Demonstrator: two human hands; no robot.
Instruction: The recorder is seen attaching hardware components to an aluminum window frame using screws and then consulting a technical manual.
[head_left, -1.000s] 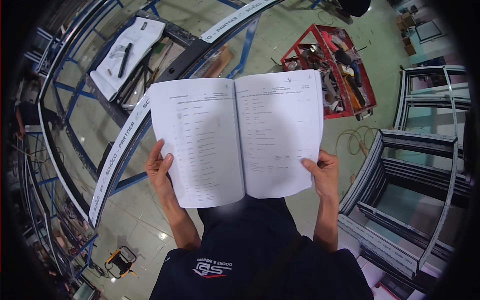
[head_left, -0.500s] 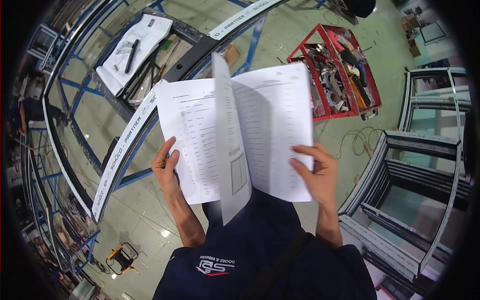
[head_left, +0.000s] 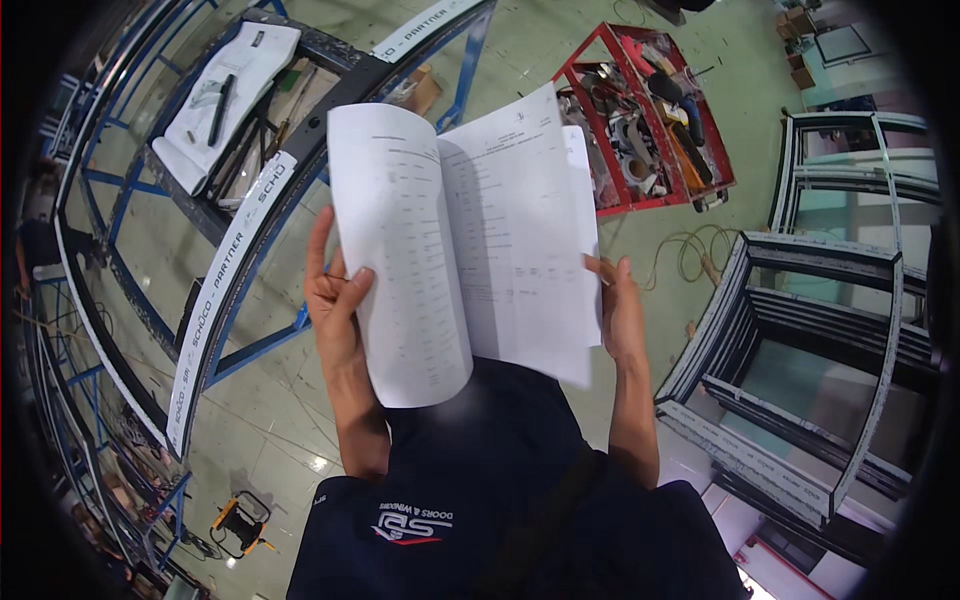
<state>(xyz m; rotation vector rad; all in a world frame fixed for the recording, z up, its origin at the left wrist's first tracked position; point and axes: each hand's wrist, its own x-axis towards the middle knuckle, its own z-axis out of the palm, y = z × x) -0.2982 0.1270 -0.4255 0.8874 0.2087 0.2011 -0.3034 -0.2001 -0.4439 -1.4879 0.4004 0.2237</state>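
Observation:
A stack of printed paper sheets (head_left: 510, 230) lies spread like a book in front of my chest. My left hand (head_left: 338, 285) grips its left side, thumb on top of the curved page and fingers behind. At the right edge, my right hand (head_left: 618, 300) holds the sheets, its fingers partly hidden by the paper. One right-hand page stands slightly raised over the sheets under it. The pages carry lines of small print in table form.
A dark curved frame with a white printed strip (head_left: 232, 250) rests on blue stands at left. Beyond it lie drawings (head_left: 225, 100) with a black marker (head_left: 222, 110). A red tool cart (head_left: 650, 120) stands ahead right; dark window frames (head_left: 800, 330) are at right. A yellow-black cable reel (head_left: 240, 525) sits lower left.
The page that stood upright in the middle has turned over to one side. My hands and the papers have shifted slightly, and the surroundings have moved left in view.

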